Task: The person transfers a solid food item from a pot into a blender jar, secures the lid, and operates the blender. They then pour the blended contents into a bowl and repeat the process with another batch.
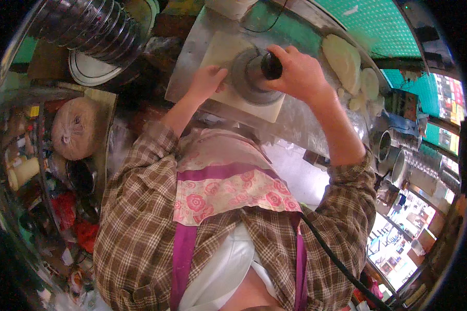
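My right hand [299, 72] grips the dark top part of a round metal tool or container [253, 77]; its exact kind cannot be told. The round thing has a wide blurred rim and sits on a pale board [222, 50]. My left hand [212, 79] is beside its left edge, fingers curled, with nothing plainly held. The board lies on a metal worktop [186, 58]. Flat pale pieces, perhaps dough [342, 62], lie on the worktop to the right of my right hand.
A stack of dark ringed metal pans or steamers [97, 31] stands at the upper left. Below it is a round thing wrapped in plastic [78, 128]. A pale container [231, 7] stands at the worktop's back. Metal pots [397, 165] are at the right. A black cable [334, 256] crosses my sleeve.
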`<control>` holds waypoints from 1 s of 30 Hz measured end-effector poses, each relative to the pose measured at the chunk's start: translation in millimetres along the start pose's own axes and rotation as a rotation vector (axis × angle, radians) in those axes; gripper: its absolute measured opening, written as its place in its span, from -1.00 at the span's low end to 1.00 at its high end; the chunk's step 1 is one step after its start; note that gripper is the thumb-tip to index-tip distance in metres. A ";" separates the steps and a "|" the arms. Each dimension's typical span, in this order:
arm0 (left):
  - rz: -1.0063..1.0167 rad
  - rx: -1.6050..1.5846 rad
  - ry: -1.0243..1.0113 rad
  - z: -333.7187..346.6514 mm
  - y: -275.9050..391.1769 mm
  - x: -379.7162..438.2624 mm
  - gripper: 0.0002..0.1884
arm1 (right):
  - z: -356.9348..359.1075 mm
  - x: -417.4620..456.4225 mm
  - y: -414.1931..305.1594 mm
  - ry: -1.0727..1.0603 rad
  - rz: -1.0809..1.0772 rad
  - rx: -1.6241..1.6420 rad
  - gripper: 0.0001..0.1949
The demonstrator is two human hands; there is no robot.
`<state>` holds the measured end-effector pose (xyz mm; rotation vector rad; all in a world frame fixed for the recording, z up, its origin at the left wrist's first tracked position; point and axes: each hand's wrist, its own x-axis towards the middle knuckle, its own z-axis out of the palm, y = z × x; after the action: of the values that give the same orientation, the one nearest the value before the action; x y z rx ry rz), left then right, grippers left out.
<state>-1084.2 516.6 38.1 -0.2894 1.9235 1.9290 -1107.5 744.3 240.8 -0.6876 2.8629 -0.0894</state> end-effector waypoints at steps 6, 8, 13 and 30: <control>0.039 0.013 0.005 -2.4 0.3 12.1 -0.70 | 31.3 -8.2 -15.8 0.219 0.262 0.030 -0.13; 0.054 0.068 -0.025 -5.6 10.4 18.1 -0.69 | 43.0 -11.2 -14.2 0.346 0.267 0.147 -0.10; 0.356 0.215 0.033 -13.8 20.8 33.3 -0.69 | 62.1 -40.3 -6.3 0.416 0.336 0.678 -0.13; 0.432 -0.187 -0.262 86.2 92.3 3.5 -0.54 | 90.3 18.7 11.2 0.648 0.270 1.353 -0.69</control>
<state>-1114.5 604.9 123.2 0.3436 1.7360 2.2868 -1110.4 744.5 147.9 0.0619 2.4243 -2.2023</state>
